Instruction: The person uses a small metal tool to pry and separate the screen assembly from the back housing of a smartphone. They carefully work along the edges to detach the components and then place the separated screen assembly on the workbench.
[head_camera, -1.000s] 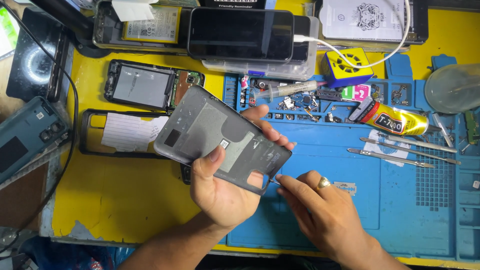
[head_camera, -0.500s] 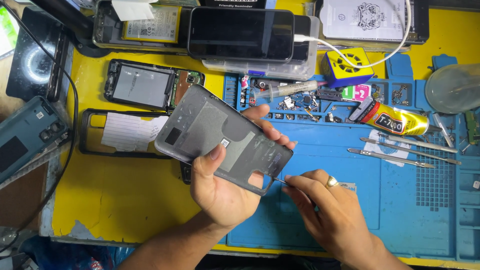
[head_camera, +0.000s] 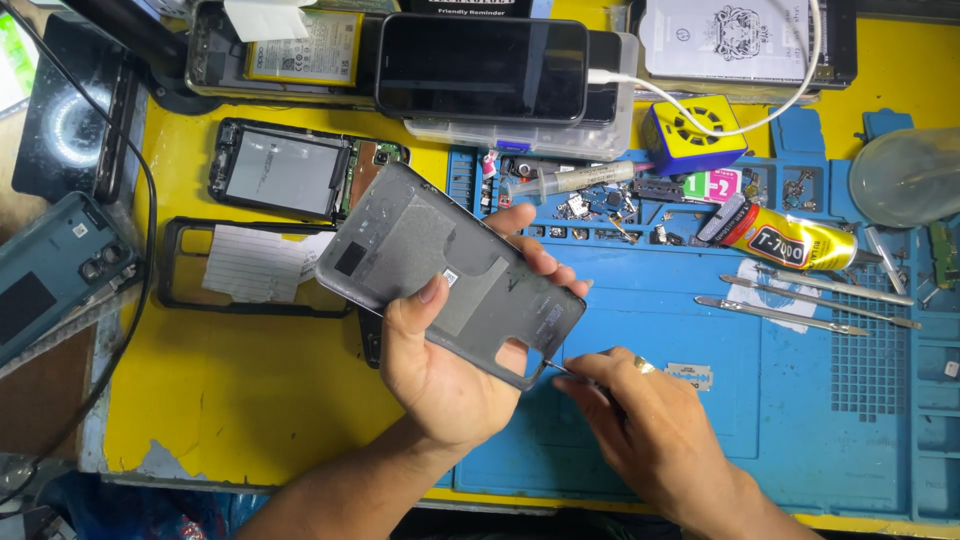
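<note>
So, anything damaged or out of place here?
The yellow table covering is worn through at its front-left edge, bare patches showing. Otherwise, the left hand holds a grey back cover; opened phones lie about, nothing spilled.

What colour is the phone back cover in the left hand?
Dark grey, matte inside face, on the phone back cover held by the left hand; seen in the head view.

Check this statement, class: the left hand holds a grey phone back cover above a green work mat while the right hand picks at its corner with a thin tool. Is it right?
Not quite: the work mat is blue, not green, as the head view shows. The left hand does hold the grey back cover, and the right hand works a thin tool at its corner.
</note>
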